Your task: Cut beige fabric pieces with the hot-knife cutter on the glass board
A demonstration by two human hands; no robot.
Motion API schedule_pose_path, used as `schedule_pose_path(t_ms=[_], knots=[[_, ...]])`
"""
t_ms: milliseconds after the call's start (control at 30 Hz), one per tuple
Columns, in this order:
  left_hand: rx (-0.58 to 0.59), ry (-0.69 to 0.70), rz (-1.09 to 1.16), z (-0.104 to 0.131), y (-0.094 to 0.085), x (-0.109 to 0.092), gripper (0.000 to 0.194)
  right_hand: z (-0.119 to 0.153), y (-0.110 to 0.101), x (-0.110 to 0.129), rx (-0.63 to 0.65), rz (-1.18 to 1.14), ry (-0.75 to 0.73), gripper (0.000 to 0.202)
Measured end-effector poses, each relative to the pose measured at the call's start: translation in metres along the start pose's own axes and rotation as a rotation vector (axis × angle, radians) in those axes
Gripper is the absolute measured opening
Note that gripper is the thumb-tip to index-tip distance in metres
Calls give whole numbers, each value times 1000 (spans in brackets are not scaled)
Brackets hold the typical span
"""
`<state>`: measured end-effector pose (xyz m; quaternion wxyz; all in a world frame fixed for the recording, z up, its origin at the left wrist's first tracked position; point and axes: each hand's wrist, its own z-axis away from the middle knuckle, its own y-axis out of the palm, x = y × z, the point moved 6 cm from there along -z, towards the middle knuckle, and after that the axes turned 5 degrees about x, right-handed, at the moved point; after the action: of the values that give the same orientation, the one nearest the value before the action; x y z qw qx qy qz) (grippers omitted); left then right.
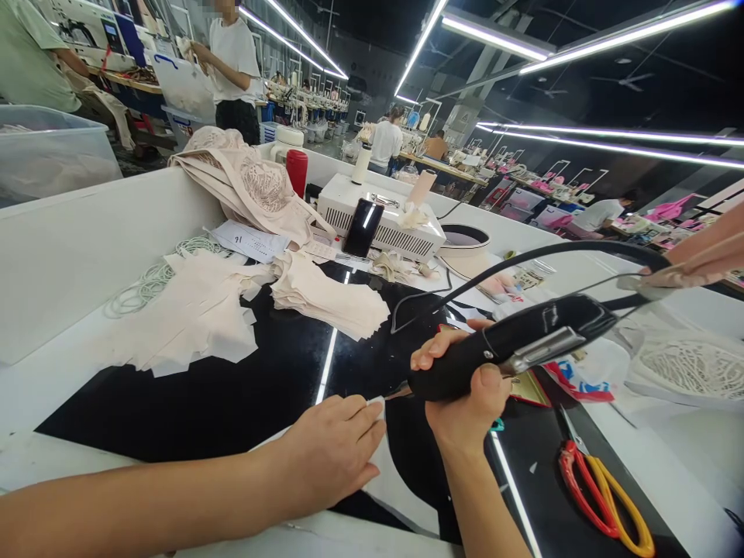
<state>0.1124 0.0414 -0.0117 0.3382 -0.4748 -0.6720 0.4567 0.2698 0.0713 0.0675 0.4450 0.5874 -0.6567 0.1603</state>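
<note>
My right hand point(468, 395) is closed around a black corded hand tool point(500, 341) with a silver lever on its side. The tool's narrow metal tip point(398, 392) points left, close to my left fingertips. My left hand point(328, 446) pinches a small white piece point(377, 404), mostly hidden by the fingers; its material is hard to make out. Beyond the hands, a stack of cut beige fabric pieces point(328, 294) lies on the black board point(191, 411). A wider spread of beige pieces point(198, 310) is at the left.
Scissors point(598, 488) with red and yellow handles lie at right. At the back, a phone point(363, 227) leans against a white vented box point(337, 205), beside beige garments point(244, 178). The tool's black cable point(540, 249) arches over the table. Other people work beyond the low white wall.
</note>
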Motion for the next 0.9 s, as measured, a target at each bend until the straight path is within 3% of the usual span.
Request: schedule_pose_path(t_ms=[900], knots=[[-11,20,-29,1,2,-4,50,4,3,-4,-3,31,-2,34]])
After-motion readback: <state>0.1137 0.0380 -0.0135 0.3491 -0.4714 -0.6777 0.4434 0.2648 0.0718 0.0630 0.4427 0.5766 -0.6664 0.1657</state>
